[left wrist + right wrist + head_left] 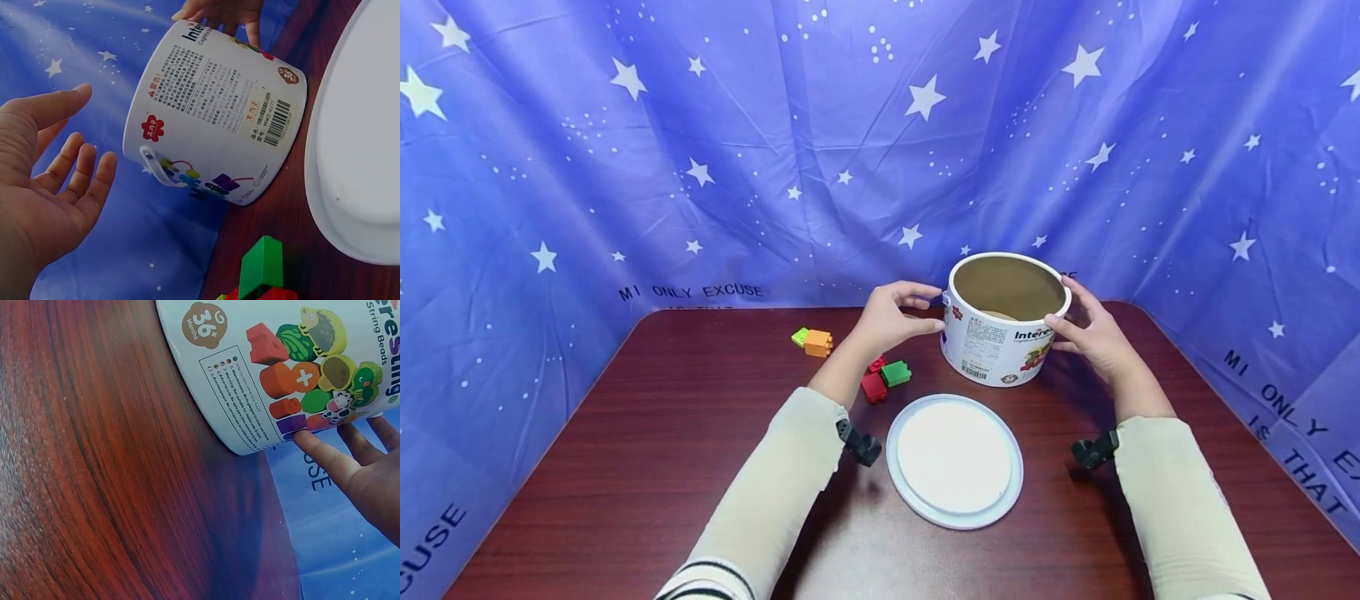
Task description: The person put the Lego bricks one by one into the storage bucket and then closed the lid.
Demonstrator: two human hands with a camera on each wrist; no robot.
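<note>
A white open-topped bucket [992, 350] with printed labels and a brown inside stands on the table towards the back right. To its left is my left hand [891, 317]; in the left wrist view its loosely bent fingers and thumb are apart from the bucket's wall, near a small white handle [161, 169]. My right hand [1093, 333] rests on the bucket's right side, thumb near the rim and fingers spread along the outside. The right wrist view shows one straight finger [328, 456] touching the printed wall. A round white lid [955, 454] lies flat in front of the bucket.
Red blocks [874, 385] and a green block [896, 373] lie close together beyond the left forearm. Farther left sits an orange block [817, 342] beside a lime-green one [801, 337]. A blue starry curtain [820, 150] hangs around the dark wooden table [647, 450].
</note>
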